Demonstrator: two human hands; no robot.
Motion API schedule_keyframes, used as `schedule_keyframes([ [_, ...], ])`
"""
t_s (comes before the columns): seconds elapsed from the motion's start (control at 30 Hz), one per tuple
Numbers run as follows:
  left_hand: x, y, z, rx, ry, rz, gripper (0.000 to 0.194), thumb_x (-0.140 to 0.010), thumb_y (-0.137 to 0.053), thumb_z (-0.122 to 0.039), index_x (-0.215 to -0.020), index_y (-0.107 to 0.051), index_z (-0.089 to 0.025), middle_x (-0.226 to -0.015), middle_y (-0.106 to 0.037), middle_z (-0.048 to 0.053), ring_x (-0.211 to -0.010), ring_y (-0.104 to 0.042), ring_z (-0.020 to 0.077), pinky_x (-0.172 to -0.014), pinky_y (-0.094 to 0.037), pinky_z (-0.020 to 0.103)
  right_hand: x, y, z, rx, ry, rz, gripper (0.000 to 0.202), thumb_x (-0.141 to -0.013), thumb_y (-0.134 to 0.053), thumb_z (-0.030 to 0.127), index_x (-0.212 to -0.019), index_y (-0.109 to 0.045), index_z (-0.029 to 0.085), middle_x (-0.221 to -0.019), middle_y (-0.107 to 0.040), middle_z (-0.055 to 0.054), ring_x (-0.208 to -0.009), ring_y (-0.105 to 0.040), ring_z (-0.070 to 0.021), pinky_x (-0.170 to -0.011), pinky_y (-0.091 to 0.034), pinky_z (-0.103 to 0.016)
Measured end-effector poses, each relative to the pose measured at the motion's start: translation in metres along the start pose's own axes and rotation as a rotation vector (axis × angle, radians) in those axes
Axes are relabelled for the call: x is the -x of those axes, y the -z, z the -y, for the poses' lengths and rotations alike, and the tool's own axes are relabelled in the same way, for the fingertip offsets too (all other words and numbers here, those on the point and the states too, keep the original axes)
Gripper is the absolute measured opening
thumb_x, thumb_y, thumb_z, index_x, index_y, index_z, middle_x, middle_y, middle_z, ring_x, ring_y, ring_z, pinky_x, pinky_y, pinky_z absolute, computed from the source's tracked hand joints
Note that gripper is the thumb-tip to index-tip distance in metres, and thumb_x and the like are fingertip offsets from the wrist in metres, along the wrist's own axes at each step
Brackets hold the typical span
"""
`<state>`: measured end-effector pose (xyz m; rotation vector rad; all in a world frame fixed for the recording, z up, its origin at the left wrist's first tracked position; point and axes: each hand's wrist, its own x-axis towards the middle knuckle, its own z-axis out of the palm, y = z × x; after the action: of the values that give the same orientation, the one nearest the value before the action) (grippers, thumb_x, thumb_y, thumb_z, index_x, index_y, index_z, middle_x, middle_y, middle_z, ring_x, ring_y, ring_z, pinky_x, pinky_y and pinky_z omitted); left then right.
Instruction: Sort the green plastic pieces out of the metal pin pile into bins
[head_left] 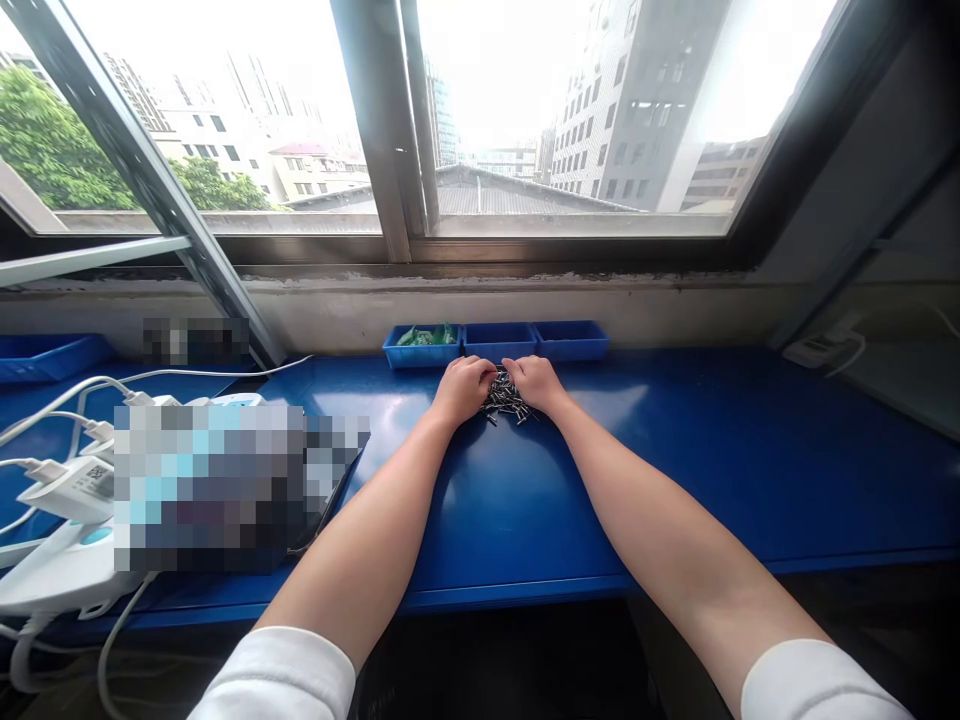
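A loose pile of small metal screws point(508, 398) lies on the blue tabletop, just in front of a row of three blue bins. My left hand point(463, 390) curls at the pile's left side, its fingers bent together at the screws. From the right side my right hand point(538, 384) touches the pile, its fingers likewise closed. Whatever sits between the fingertips of either hand is too small to make out. Green packets fill the left bin point(390, 352). The middle bin point(480, 330) is partly covered by my hands, and the right bin point(592, 346) has dark contents.
A white power strip point(60, 575) with plugged-in chargers point(71, 490) and cables covers the table's left side, beside a blurred-out object point(217, 490). Another blue tray point(52, 350) stands at far left, near a metal shelf post point(161, 195). A window wall rises behind the table point(720, 450).
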<state>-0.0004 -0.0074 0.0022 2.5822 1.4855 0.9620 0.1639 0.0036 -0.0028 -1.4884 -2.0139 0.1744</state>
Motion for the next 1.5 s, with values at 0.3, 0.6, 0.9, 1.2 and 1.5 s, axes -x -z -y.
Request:
schedule_keyframes([
  [0.3,0.000,-0.003,0.003,-0.042,0.040,-0.018,0.025,-0.088,-0.041,-0.023,-0.091,-0.066,-0.019,-0.094,-0.066,0.006,-0.090,-0.059,0.0201,-0.090,-0.043,0.032,0.005,0.002,-0.003,-0.606,-0.117,-0.071,0.029,-0.080,-0.054,0.043,-0.082,-0.066,0.017,-0.074,-0.069,-0.003,-0.072,-0.062,-0.0154,-0.068,-0.045,-0.024],
  [0.6,0.000,0.000,0.000,-0.024,0.074,-0.054,0.026,-0.089,-0.041,-0.027,-0.100,-0.064,-0.020,-0.100,-0.066,0.006,-0.095,-0.059,0.0204,-0.091,-0.043,0.031,0.004,0.008,-0.005,-0.735,-0.130,-0.093,0.030,-0.074,-0.057,0.042,-0.078,-0.071,0.015,-0.078,-0.071,-0.005,-0.077,-0.062,-0.0187,-0.074,-0.047,-0.029],
  [0.9,0.000,-0.005,0.017,-0.032,0.276,-0.036,0.036,-0.085,-0.036,-0.016,-0.109,-0.062,-0.019,-0.111,-0.063,0.007,-0.105,-0.057,0.0203,-0.094,-0.043,0.030,0.002,0.011,-0.017,-0.083,-0.392,-0.352,0.054,-0.082,-0.047,0.040,-0.132,-0.048,0.020,-0.131,-0.053,-0.006,-0.115,-0.037,-0.0288,-0.099,-0.030,-0.044],
  [1.2,0.004,-0.009,0.018,-0.001,0.252,0.052,0.035,-0.084,-0.043,-0.031,-0.110,-0.064,-0.023,-0.115,-0.061,0.006,-0.106,-0.057,0.0225,-0.096,-0.043,0.031,-0.001,0.004,-0.023,0.047,-0.419,-0.202,0.063,-0.082,-0.043,0.046,-0.140,-0.036,0.021,-0.150,-0.026,-0.002,-0.115,-0.031,-0.0317,-0.097,-0.030,-0.048],
  [1.5,0.004,-0.011,0.019,-0.033,0.247,0.179,0.040,-0.087,-0.041,-0.044,-0.117,-0.063,-0.028,-0.128,-0.054,0.005,-0.117,-0.051,0.0240,-0.102,-0.037,0.033,-0.002,0.003,-0.021,0.027,-0.387,-0.210,0.062,-0.083,-0.044,0.049,-0.139,-0.036,0.023,-0.151,-0.020,-0.007,-0.121,-0.030,-0.0339,-0.098,-0.031,-0.049],
])
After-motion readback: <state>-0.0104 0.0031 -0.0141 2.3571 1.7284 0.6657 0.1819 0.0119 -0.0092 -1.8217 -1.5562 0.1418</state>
